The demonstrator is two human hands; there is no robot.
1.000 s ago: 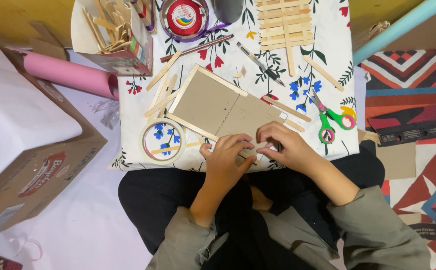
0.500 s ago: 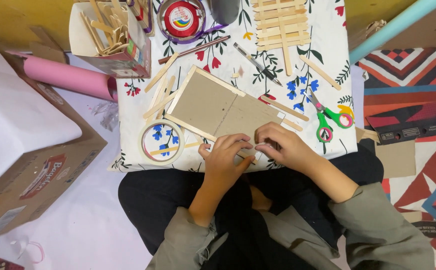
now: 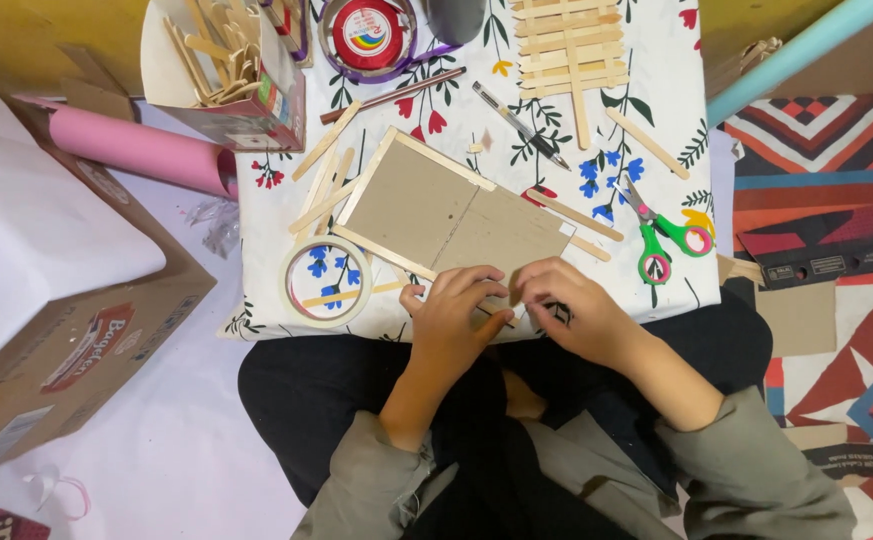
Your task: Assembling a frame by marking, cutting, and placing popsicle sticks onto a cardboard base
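Observation:
A flat brown cardboard panel point(image 3: 446, 215), edged with wooden craft sticks, lies on the floral tablecloth point(image 3: 656, 130). My left hand point(image 3: 456, 320) and my right hand point(image 3: 566, 310) meet at its near edge, fingertips pinched together on a thin stick there; the stick itself is mostly hidden under my fingers. A roll of clear tape point(image 3: 326, 280) lies just left of my left hand. Green-handled scissors point(image 3: 661, 235) lie to the right of my right hand.
A raft of glued sticks point(image 3: 566, 45), a pen point(image 3: 521, 125), a red tape roll point(image 3: 371, 35) and a box of sticks point(image 3: 241, 85) sit further back. A pink paper roll point(image 3: 136, 155) and cardboard box point(image 3: 66, 350) are left; a blue tube point(image 3: 796, 50) is right.
Both hands stay at the panel's near edge; the fingers have shifted only slightly. The panel has not moved.

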